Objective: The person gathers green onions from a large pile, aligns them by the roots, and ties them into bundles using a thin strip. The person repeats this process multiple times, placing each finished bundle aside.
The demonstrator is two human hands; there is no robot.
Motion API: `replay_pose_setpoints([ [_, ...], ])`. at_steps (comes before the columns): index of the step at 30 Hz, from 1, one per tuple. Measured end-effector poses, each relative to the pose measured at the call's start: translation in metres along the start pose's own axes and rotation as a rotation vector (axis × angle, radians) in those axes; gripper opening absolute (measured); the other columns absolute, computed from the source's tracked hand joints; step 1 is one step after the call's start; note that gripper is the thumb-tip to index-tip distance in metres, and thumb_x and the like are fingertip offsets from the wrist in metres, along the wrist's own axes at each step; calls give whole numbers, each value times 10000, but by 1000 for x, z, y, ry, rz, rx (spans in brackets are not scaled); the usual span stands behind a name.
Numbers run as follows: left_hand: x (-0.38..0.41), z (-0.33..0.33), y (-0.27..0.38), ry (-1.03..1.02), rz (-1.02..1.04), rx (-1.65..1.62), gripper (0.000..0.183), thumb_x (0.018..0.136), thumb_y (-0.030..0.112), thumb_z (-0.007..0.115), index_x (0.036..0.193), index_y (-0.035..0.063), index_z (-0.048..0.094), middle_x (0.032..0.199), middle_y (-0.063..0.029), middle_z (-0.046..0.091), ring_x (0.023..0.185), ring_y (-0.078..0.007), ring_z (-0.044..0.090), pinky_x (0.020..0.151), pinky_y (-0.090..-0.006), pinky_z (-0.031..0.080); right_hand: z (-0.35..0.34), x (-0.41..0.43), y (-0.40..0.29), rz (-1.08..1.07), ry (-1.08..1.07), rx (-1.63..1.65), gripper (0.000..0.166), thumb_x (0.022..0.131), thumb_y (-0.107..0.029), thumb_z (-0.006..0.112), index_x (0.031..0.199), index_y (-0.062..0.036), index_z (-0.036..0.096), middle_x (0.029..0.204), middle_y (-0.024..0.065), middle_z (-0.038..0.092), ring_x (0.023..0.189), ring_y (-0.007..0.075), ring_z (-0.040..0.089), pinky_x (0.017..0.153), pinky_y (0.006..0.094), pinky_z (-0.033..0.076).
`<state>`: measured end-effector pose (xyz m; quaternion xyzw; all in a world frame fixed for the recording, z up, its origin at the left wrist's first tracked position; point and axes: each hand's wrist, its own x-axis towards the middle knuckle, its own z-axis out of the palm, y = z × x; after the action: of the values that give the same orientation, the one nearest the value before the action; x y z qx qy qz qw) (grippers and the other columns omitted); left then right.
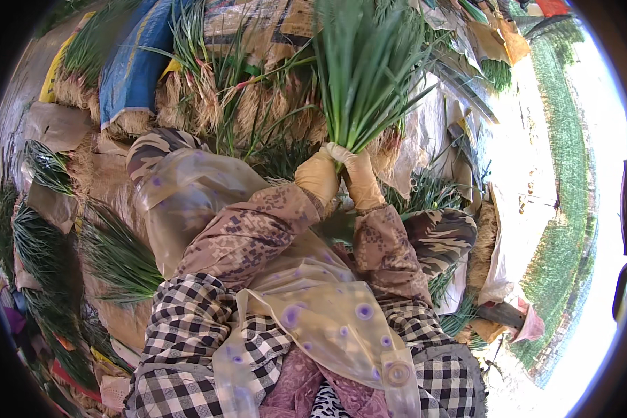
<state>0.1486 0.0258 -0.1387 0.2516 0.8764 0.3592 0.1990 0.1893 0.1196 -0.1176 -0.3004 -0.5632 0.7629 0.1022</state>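
A thick bunch of green onions [355, 89] rises from my two gloved hands, its long leaves spreading away from me. My left hand [316, 176] wraps the lower stems from the left. On the other side my right hand [359, 175] grips the same stems, its thumb against the left hand. Pale yellowish gloves cover both hands. The bunch's root ends are hidden behind the hands. Just past it lie more onions with shaggy, pale brown roots [261, 109]. A few loose onions with reddish bases [207, 86] rest on top of that row.
A blue woven sack [136, 62] wraps onions at the upper left. Bundled onions [117, 251] lie on brown sheeting [112, 172] to my left. A clear spotted plastic apron [318, 298] covers my lap. Pale sheeting [522, 219] and a green strip [564, 209] stretch along the right.
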Motion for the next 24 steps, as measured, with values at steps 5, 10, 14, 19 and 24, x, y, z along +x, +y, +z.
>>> replay_pose_setpoints([
  [5, -11, 1, 13, 27, 43, 179, 364, 825, 88, 496, 1150, -63, 430, 857, -224, 630, 755, -336, 648, 632, -405, 514, -21, -9, 21, -21, -138, 444, 478, 757, -125, 573, 1210, 14, 518, 1130, 100, 599, 1002, 221, 568, 913, 338, 430],
  [10, -18, -28, 26, -150, 31, 104, 893, 723, 119, 617, 1395, -107, 74, 1338, -317, 350, 905, -351, 621, 732, -376, 520, -31, -11, 30, 3, -177, 626, 586, 724, -119, 630, 1267, 20, 460, 1245, 127, 535, 1141, 272, 503, 1028, 376, 355],
  [14, -16, -30, 33, -104, 68, 104, 1001, 682, 124, 663, 1411, -89, 11, 1403, -308, 267, 910, -377, 612, 752, -388, 519, -46, -8, 36, 8, -187, 641, 582, 727, -135, 676, 1254, 6, 473, 1196, 110, 562, 1098, 271, 527, 1014, 380, 373],
  [19, -5, -39, 16, -322, -130, 34, 1015, 680, 129, 684, 1429, -44, 21, 1173, -283, 521, 891, -363, 629, 729, -394, 518, -35, -5, 38, 124, -223, 601, 509, 767, -122, 670, 1228, 3, 494, 1193, 89, 562, 1083, 248, 533, 1009, 367, 373],
  [24, 4, -18, -7, -247, -173, 48, 974, 678, 146, 692, 1442, 6, 103, 974, -247, 622, 889, -383, 627, 771, -428, 501, -23, -10, 35, 216, -121, 227, 490, 803, -165, 676, 1237, -39, 488, 1148, 49, 563, 1002, 207, 558, 840, 360, 469],
])
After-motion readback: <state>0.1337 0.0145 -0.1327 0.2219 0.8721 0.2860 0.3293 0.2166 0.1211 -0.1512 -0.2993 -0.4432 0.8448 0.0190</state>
